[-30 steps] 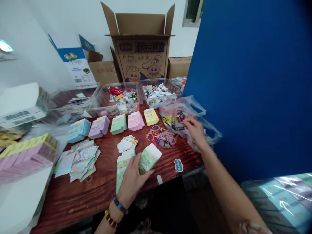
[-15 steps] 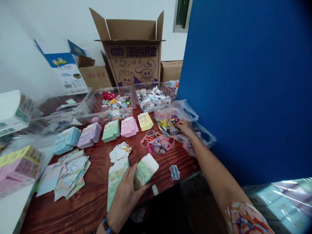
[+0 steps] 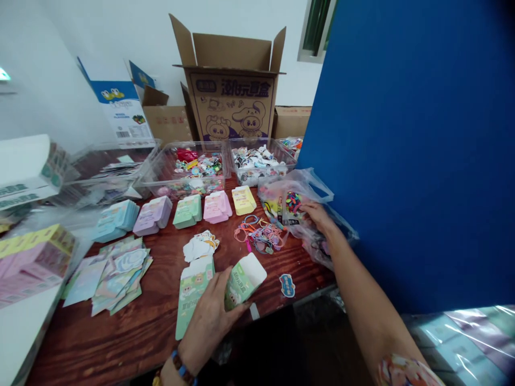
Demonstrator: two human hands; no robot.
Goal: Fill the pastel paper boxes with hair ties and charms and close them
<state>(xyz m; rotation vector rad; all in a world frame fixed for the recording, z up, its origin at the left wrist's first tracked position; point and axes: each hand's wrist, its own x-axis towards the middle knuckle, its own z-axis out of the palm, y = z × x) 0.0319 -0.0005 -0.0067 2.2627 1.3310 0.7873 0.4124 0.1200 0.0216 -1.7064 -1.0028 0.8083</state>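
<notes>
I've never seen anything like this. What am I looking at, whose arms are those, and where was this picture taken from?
This picture comes from a camera worn on a person's head, looking forward and down, so those are the person's own bare hands, not a machine. On the wooden table lie stacks of pastel paper cards, colourful rubber bands and clear tubs of stickers. The left hand holds a small green paper box, and the right hand touches a clear plastic bag.
</notes>
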